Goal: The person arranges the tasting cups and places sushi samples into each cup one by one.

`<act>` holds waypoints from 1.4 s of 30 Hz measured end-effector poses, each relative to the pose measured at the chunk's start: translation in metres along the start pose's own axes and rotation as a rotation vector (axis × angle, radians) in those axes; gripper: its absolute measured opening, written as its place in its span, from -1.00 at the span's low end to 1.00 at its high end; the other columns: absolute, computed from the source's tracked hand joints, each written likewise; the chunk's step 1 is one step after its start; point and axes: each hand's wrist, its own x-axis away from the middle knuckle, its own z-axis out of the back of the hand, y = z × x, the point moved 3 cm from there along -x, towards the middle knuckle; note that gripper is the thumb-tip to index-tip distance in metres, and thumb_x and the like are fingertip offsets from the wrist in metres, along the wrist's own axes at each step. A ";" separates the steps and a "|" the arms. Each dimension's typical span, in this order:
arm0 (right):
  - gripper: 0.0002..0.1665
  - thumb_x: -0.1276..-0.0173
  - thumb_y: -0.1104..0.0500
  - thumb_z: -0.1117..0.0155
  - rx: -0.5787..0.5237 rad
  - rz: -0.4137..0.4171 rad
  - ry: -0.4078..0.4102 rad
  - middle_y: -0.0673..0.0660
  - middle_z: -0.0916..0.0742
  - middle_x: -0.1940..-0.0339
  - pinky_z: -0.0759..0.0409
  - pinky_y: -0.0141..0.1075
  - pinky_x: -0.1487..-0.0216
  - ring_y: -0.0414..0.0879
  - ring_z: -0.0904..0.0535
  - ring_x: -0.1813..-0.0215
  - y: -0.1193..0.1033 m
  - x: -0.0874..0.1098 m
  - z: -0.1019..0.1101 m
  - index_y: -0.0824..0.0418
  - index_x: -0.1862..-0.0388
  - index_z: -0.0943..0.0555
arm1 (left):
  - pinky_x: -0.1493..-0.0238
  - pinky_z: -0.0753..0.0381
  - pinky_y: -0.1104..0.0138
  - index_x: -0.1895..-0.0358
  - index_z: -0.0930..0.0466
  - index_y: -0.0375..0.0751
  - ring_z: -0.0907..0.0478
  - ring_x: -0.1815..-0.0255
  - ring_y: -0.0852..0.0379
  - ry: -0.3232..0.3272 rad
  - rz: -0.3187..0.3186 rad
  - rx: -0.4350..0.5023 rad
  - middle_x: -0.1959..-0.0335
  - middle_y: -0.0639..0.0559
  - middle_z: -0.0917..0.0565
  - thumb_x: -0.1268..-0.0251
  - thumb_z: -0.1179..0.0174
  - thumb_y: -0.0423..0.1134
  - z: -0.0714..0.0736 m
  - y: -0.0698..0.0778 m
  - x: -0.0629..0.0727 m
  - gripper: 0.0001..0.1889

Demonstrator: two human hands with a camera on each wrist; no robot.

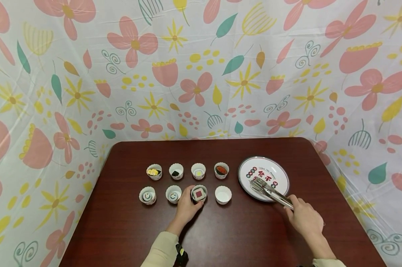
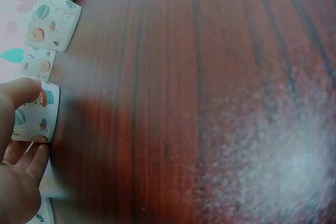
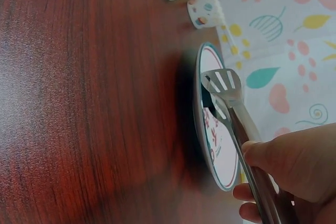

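My left hand (image 1: 186, 209) grips a patterned paper cup (image 2: 37, 114) in the front row, thumb and fingers around its sides. Inside that cup lies a squarish sushi roll (image 1: 198, 194) with a red centre. My right hand (image 1: 306, 217) holds metal tongs (image 1: 271, 192) by their arms, their slotted tips over the left part of a round white plate (image 1: 281, 174) with a dark rim. Between the tong tips a small dark piece (image 3: 207, 98) shows in the right wrist view. Right of the gripped cup stands an empty paper cup (image 1: 223, 195).
Two front cups to the left hold round rolls (image 1: 147, 196). Behind them, a back row of cups holds sushi with yellow topping (image 1: 153, 172), a dark-topped piece (image 1: 175, 173), a pale roll (image 1: 198, 173) and orange-red roe sushi (image 1: 221, 170). A flowered cloth (image 1: 196, 89) hangs behind the brown table (image 1: 241, 237).
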 end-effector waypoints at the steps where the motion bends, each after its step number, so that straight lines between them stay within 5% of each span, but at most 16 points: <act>1: -0.67 -0.10 0.15 -0.30 -0.001 0.002 0.010 0.20 -0.57 0.51 -0.34 -0.01 0.66 0.26 -0.51 0.47 0.000 0.000 0.000 0.23 0.17 -0.47 | -0.02 -0.46 0.12 -0.13 -0.37 -0.23 -0.50 -0.03 0.01 0.000 0.001 0.000 0.02 -0.06 -0.54 0.17 -0.43 -0.28 0.000 0.000 0.000 -0.33; 29: -0.65 -0.03 0.18 -0.38 -0.012 0.047 0.112 0.15 -0.53 0.58 -0.26 -0.06 0.72 0.21 -0.47 0.55 -0.007 -0.006 0.013 0.22 0.22 -0.49 | -0.06 -0.44 0.06 -0.28 -0.25 -0.24 -0.46 -0.09 -0.04 -0.008 -0.025 -0.001 -0.06 -0.14 -0.50 0.24 -0.44 -0.27 0.002 0.004 0.003 -0.14; 42: -0.65 -0.02 0.18 -0.38 -0.016 0.051 0.132 0.19 -0.56 0.56 -0.27 -0.05 0.71 0.25 -0.48 0.53 -0.010 -0.008 0.018 0.22 0.21 -0.50 | -0.20 -0.35 0.09 -0.36 -0.18 -0.06 -0.26 -0.30 0.03 -0.045 -0.099 -0.033 -0.30 0.02 -0.33 0.14 -0.44 -0.19 0.015 0.030 -0.002 -0.11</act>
